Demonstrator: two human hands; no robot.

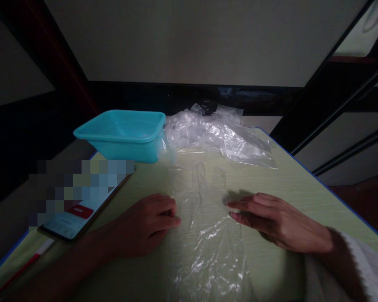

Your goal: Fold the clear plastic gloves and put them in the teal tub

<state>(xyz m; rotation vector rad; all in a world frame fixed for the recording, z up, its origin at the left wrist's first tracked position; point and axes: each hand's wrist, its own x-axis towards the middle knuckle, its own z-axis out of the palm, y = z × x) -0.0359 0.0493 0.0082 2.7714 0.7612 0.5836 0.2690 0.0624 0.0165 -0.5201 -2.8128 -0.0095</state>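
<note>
A clear, thin plastic bag (208,247) lies flattened on the table, running toward me, with narrow handle-like strips at its far end. At its left edge is my left hand (153,222), closed, fingers curled and thumb pressed in, apparently pinching the film; the exact grip is partly hidden. My right hand (267,218) rests by the right edge with fingers stretched out. Its index finger and thumb tips touch the film, a small gap between them. Beyond the bag sits a crumpled pile of clear plastic bags (220,134).
A turquoise plastic basin (129,151) stands at the far left of the pale table (290,188). Nearer, a phone (78,214) lies with its screen lit and partly blurred, beside a red-and-white cable (34,258). Panels (192,42) rise behind the table.
</note>
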